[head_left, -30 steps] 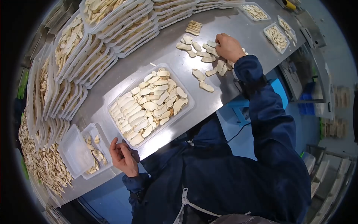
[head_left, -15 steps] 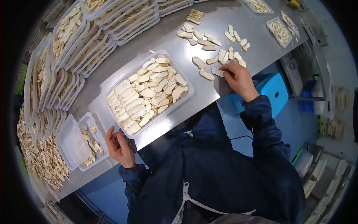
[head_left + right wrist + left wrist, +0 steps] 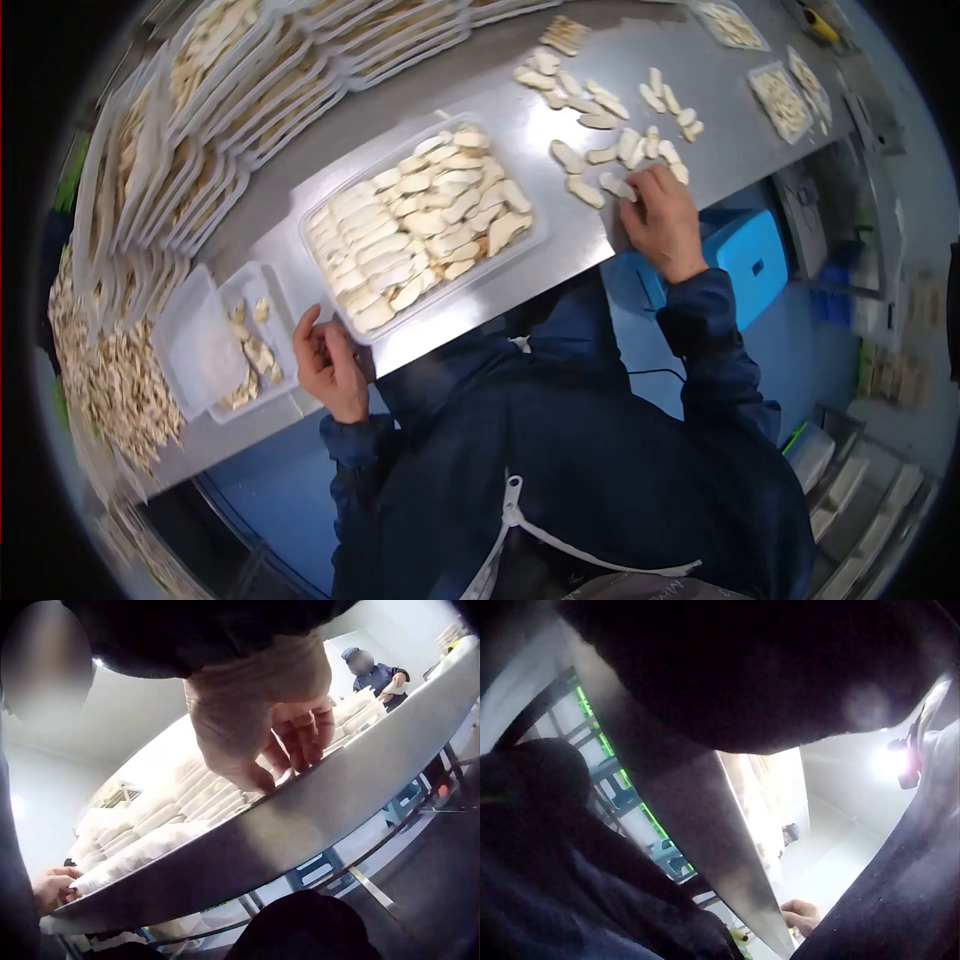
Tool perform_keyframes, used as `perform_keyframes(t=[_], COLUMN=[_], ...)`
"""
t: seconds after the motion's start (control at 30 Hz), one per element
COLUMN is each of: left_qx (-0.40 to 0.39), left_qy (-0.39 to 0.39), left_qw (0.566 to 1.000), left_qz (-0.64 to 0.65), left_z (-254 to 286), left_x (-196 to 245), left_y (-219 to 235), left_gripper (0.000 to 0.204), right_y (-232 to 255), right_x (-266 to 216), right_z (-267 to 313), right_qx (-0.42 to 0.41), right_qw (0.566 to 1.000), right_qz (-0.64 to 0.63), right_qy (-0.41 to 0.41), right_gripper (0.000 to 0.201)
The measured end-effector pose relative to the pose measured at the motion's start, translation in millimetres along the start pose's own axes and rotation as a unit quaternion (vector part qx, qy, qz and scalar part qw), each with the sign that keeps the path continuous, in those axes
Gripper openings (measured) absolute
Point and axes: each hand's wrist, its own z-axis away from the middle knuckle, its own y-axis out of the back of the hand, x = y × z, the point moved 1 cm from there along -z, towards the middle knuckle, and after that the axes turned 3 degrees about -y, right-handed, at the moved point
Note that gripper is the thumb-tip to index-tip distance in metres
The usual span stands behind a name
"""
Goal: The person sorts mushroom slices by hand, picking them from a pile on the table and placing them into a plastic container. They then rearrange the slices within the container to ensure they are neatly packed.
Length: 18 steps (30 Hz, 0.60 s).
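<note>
At the front table edge, my right hand (image 3: pixel 662 225) has its thumb and fingertips at the near end of a pale mushroom slice (image 3: pixel 616 186). In the right wrist view, the thumb and curved fingers (image 3: pixel 304 746) point down onto the tabletop by its edge. Several loose mushroom slices (image 3: pixel 586 192) lie around that hand. Left of them sits a clear plastic tray (image 3: pixel 541 226) filled with overlapping slices, partly in neat rows. My left hand (image 3: pixel 332 370) rests by the tray's near left corner, fingers loosely curled and holding nothing.
Stacked plastic trays (image 3: pixel 240 180) of slices line the back left of the metal table (image 3: pixel 420 345). Small trays (image 3: pixel 185 345) stand left of my left hand. Filled boxes (image 3: pixel 780 103) lie far right. A blue stool (image 3: pixel 755 265) stands below the edge. Another person (image 3: pixel 375 679) works beyond.
My right hand has come from the farther slices to the front edge, where a slice now lies at its fingertips. My left hand keeps its place; the head view has shifted slightly.
</note>
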Motion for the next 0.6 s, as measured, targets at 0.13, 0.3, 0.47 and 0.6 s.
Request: perform_keyframes(t=[0.13, 0.3, 0.47, 0.6], left_qx=[0.008, 0.004, 0.004, 0.007], left_qy=[0.007, 0.021, 0.008, 0.008], left_qw=[1.000, 1.000, 1.000, 1.000], left_qz=[-0.004, -0.001, -0.010, -0.022], left_z=[0.8, -0.3, -1.5, -1.4], left_x=[2.7, 6.3, 6.4, 6.2], left_y=[-0.5, -0.4, 0.1, -0.7], left_gripper=[0.029, 0.029, 0.028, 0.029], right_y=[0.9, 0.0, -0.8, 5.1], right_x=[-3.8, -5.3, -6.6, -72.5], right_z=[-4.0, -5.8, -9.6, -27.2], right_qx=[0.001, -0.014, 0.011, 0.025], right_qw=[1.000, 0.999, 0.998, 0.982], right_qz=[0.002, 0.005, 0.030, -0.059], right_qy=[0.027, 0.036, 0.062, 0.175], right_gripper=[0.020, 0.019, 0.022, 0.024])
